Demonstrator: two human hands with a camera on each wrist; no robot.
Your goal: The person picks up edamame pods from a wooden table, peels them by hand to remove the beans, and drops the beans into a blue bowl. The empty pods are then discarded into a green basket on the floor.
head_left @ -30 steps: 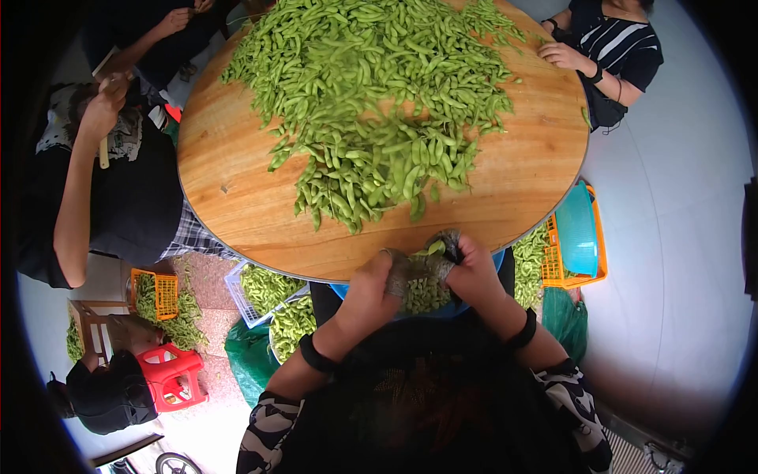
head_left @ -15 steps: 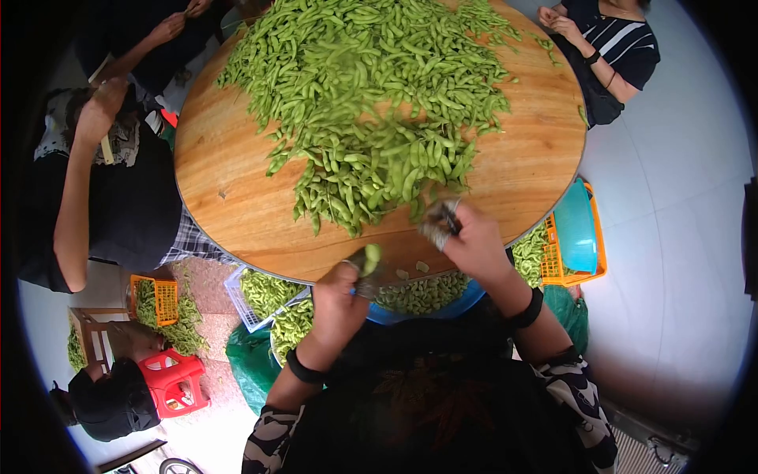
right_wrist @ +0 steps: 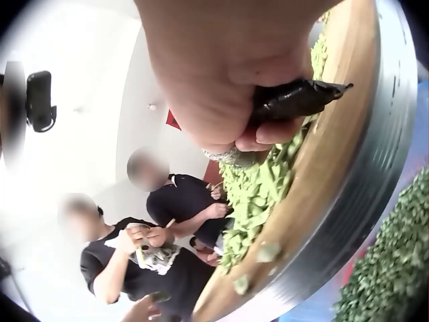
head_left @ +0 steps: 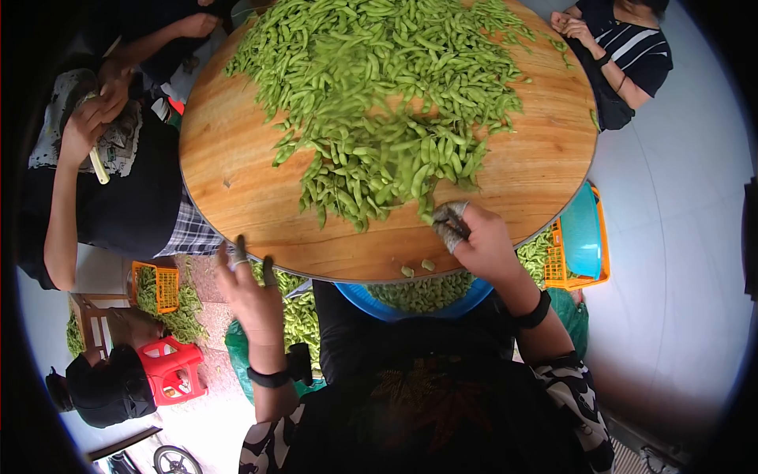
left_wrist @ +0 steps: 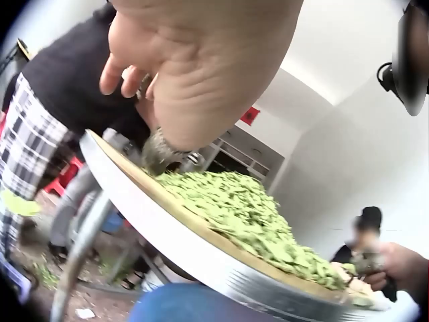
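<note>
Soybean pods [head_left: 363, 79] lie heaped on the round wooden table [head_left: 245, 213]. My right hand [head_left: 482, 241] is at the heap's front edge, its taped fingertips pinching a green pod [head_left: 426, 212]. Black wrapping [right_wrist: 295, 99] covers its thumb and silvery tape [right_wrist: 234, 157] a finger. Off the table's left front edge, my left hand [head_left: 253, 296] has its fingers spread and holds nothing; wrappings cover some fingertips. Two loose beans [head_left: 427, 265] rest at the near rim. Below sits a blue basin [head_left: 355, 296] of shelled beans [head_left: 426, 292], partly hidden by the table.
Pod-filled containers stand below on the left; an orange crate [head_left: 553, 272] with a teal basin [head_left: 582, 241] is at the right. People sit around the table, one in a striped top [head_left: 632, 51]. A red stool [head_left: 170, 371] stands on the floor at lower left.
My hands worked together over the basin, then parted. The left hand swung left past the table edge, its fingers spreading and the green pod gone from it. The right moved forward to the heap.
</note>
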